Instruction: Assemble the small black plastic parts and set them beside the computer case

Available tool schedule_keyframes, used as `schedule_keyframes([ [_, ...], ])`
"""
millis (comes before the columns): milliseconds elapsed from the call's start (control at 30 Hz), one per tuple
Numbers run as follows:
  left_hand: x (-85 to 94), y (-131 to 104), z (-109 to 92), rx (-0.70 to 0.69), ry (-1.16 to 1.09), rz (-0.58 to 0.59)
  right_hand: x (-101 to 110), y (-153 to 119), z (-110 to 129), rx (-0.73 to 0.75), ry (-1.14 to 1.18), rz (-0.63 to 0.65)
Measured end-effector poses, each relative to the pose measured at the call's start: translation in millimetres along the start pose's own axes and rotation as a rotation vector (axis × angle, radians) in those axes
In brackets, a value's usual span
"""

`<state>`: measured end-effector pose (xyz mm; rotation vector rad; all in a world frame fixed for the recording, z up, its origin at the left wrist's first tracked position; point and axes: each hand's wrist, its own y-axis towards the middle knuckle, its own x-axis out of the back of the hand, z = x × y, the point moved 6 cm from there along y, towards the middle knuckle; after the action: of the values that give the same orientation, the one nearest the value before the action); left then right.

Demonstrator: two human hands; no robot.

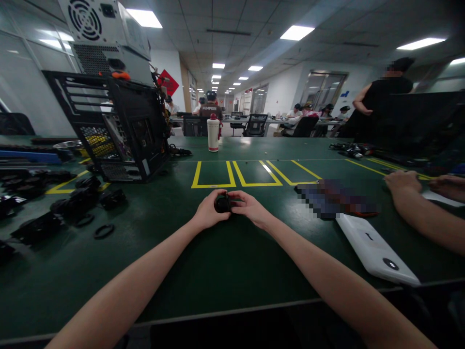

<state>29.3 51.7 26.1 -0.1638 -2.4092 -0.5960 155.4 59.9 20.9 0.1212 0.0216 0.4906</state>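
Green and yellow, black and white

The tabletop (pixel 225 271) is coloured plain green, striped with yellow tape (pixel 225 185); the small held part (pixel 221 203) is coloured black — like the computer case (pixel 132 114). White is shown by the cup (pixel 213 136), topped in red, and the slab (pixel 365 249), marked with a black disc (pixel 391 264).

One bare left hand (pixel 209 212) and one bare right hand (pixel 251 208) are holding a small, black, rounded object (pixel 222 204) between them, over a green, smooth-topped table (pixel 232 281). Three yellow tape outlines (pixel 213 186) are lying just beyond. To the left, assorted black, hard-looking parts (pixel 36 228) and a thin black ring (pixel 104 231) are resting near a black, open-framed computer case (pixel 136 126), which is supporting grey, boxy metal power supplies (pixel 132 41). Behind the outlines, a white, red-topped cup (pixel 213 135) is standing upright. To the right, a white, flat, rounded-corner device (pixel 374 249) is lying near a co-worker's hand (pixel 402 185).
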Motion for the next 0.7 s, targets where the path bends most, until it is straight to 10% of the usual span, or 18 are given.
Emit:
schedule_keyframes([
  [700, -1.3, -0.1, -0.9, 0.009, 0.132, 0.093, 30.3, 6.8, -17.1, -0.004, -0.33, -0.245],
])
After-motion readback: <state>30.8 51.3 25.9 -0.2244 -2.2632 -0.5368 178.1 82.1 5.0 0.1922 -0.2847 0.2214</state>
